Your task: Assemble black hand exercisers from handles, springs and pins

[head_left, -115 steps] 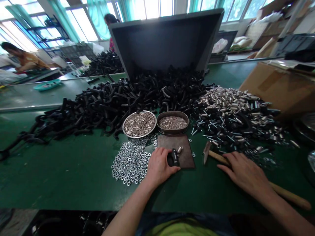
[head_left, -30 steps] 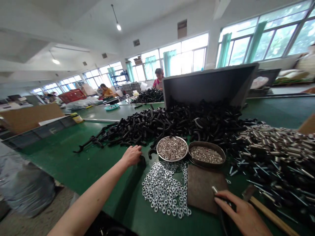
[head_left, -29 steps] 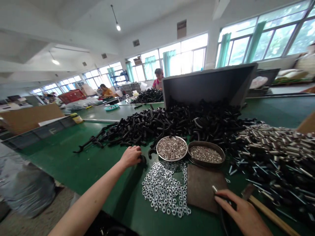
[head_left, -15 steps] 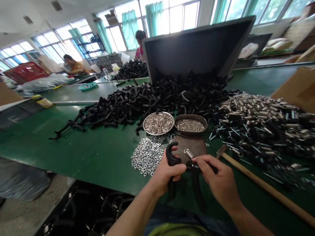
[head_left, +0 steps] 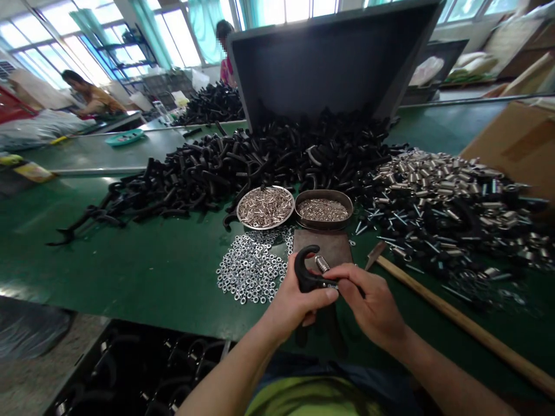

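Observation:
My left hand (head_left: 292,303) is wrapped round a black hooked handle (head_left: 304,276), its curved jaw upward. Close beside it, my right hand (head_left: 370,300) pinches the lower end of a metal coil spring (head_left: 321,264) with thumb and fingertips. The spring stands tilted near the inside of the hook. A second black part (head_left: 332,323) hangs below the hands, mostly in shadow; its join to the handle is hidden by my fingers. Behind them lies a flat metal block (head_left: 325,244). Loose nuts (head_left: 247,271) spread to the left of my hands.
A round dish (head_left: 239,218) of small pins and an oval tin (head_left: 324,224) stand beyond the block. Black handles (head_left: 208,167) are heaped before a tipped grey bin (head_left: 333,63). Springs (head_left: 442,179) and a wooden-handled hammer (head_left: 455,315) lie right. Two people sit farther back.
My hands have come together. The right hand has carried the spring and black part left, up against the hooked handle in my left. The camera view has shifted slightly to the right.

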Demonstrator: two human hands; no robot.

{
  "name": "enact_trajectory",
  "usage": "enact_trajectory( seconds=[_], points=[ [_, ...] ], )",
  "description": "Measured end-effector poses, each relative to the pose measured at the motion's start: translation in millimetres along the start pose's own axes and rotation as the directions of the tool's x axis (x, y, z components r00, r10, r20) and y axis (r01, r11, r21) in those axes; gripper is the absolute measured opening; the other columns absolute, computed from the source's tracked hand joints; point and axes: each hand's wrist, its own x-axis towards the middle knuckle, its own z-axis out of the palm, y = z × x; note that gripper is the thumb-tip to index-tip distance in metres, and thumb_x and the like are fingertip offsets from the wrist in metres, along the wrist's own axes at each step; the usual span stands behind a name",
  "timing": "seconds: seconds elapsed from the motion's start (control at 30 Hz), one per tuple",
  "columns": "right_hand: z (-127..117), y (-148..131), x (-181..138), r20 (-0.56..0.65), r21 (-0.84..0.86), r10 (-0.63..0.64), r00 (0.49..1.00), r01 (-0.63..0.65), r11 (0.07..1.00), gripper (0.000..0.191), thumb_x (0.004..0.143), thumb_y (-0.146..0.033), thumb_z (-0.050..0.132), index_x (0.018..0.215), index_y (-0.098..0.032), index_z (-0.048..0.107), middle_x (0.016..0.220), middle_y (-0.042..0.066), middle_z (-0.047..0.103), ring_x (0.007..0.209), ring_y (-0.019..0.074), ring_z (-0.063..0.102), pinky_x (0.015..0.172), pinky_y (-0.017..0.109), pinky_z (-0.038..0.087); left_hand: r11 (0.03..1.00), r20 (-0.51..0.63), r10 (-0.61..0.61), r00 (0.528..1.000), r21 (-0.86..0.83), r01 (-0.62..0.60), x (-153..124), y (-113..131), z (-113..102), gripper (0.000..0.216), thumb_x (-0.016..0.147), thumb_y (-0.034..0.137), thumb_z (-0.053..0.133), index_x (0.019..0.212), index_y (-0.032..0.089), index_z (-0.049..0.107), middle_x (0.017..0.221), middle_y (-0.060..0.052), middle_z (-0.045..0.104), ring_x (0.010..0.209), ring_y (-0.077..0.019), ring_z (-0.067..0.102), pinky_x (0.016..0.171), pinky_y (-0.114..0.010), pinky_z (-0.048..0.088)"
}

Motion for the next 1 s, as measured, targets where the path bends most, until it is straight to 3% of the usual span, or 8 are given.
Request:
enact_trajectory(
  seconds=[0.1, 0.2, 0.3, 0.37, 0.47, 0.67, 0.8, 1.0],
  points=[
    [-8, 7, -6, 0.046, -0.052, -0.089, 0.995, 0.091, 0.994, 0.016, 0.086, -0.027, 0.052, 0.1, -0.021, 0.055, 0.086, 0.005, 0.067, 0.076, 0.0157, 0.063, 0.067, 0.026, 0.048, 0.999, -0.001, -0.012, 1.0, -0.049, 0.012, 4, -6, -6, 0.067, 0.069, 0.032, 0.071, 0.124, 0.029, 0.033, 0.065, 0.009, 0.046, 0.038, -0.0022, 0.033, 0.031, -0.012, 0.02],
    [-7, 13, -10, 0.089, -0.029, 0.162, 0.983, -0.16, 0.987, 0.017, 0.089, -0.036, 0.046, 0.094, -0.021, 0.054, 0.075, 0.004, 0.064, 0.065, 0.0158, 0.061, 0.059, 0.027, 0.046, 0.998, -0.036, 0.038, 0.999, 0.056, -0.036, 5, -7, -12, 0.075, 0.069, 0.03, 0.072, 0.129, 0.031, 0.029, 0.075, 0.006, 0.053, 0.045, -0.0041, 0.043, 0.038, -0.014, 0.032],
    [-1, 22, -3, 0.417, 0.123, 0.494, 0.763, -0.586, 0.801, 0.044, 0.092, -0.053, 0.026, 0.095, -0.019, 0.054, 0.062, 0.001, 0.059, 0.05, 0.014, 0.054, 0.045, 0.025, 0.04, 0.937, -0.047, 0.211, 0.976, 0.295, -0.189, 3, -2, -18, 0.087, 0.065, 0.023, 0.075, 0.136, 0.032, 0.025, 0.098, 0.0, 0.059, 0.076, -0.0127, 0.059, 0.07, -0.026, 0.05],
    [4, 27, 5, 0.595, 0.218, 0.445, 0.669, -0.667, 0.712, 0.051, 0.089, -0.06, 0.03, 0.092, -0.016, 0.056, 0.067, 0.002, 0.061, 0.056, 0.0143, 0.056, 0.049, 0.025, 0.041, 0.866, 0.045, 0.266, 0.963, 0.427, -0.26, 2, 1, -20, 0.087, 0.064, 0.02, 0.075, 0.136, 0.031, 0.029, 0.112, -0.002, 0.057, 0.096, -0.0184, 0.058, 0.089, -0.033, 0.046],
    [12, 29, 13, 0.632, 0.28, 0.33, 0.701, -0.604, 0.746, 0.043, 0.085, -0.055, 0.046, 0.085, -0.014, 0.058, 0.082, 0.004, 0.064, 0.076, 0.0165, 0.058, 0.063, 0.025, 0.044, 0.82, 0.106, 0.253, 0.962, 0.504, -0.271, 1, -3, -19, 0.079, 0.064, 0.02, 0.075, 0.133, 0.031, 0.037, 0.123, -0.001, 0.053, 0.107, -0.0215, 0.054, 0.096, -0.035, 0.042],
    [19, 6, 13, 0.354, -0.005, 0.427, 0.832, -0.455, 0.89, 0.024, 0.089, -0.036, 0.043, 0.076, -0.018, 0.049, 0.077, 0.003, 0.059, 0.074, 0.0164, 0.054, 0.065, 0.028, 0.041, 0.881, -0.138, 0.308, 0.941, 0.415, -0.227, -1, -27, -13, 0.077, 0.063, 0.028, 0.077, 0.127, 0.027, 0.036, 0.123, -0.005, 0.05, 0.11, -0.0222, 0.052, 0.098, -0.037, 0.04],
    [13, -3, 12, 0.424, -0.126, 0.377, 0.823, -0.359, 0.925, 0.023, 0.092, -0.034, 0.037, 0.081, -0.018, 0.05, 0.081, 0.005, 0.061, 0.076, 0.0182, 0.057, 0.066, 0.03, 0.042, 0.834, -0.137, 0.383, 0.913, 0.476, -0.279, -2, -34, -15, 0.082, 0.051, 0.03, 0.084, 0.121, 0.025, 0.04, 0.119, -0.007, 0.051, 0.111, -0.0257, 0.052, 0.098, -0.04, 0.039],
    [11, -6, 10, 0.503, -0.331, 0.383, 0.775, -0.236, 0.914, 0.025, 0.092, -0.03, 0.035, 0.092, -0.014, 0.054, 0.087, 0.011, 0.063, 0.079, 0.0223, 0.062, 0.067, 0.033, 0.042, 0.764, 0.055, 0.399, 0.915, 0.532, -0.365, -1, -38, -20, 0.072, 0.06, 0.019, 0.075, 0.121, 0.025, 0.038, 0.111, -0.006, 0.058, 0.101, -0.0226, 0.059, 0.09, -0.037, 0.045]
  ],
)
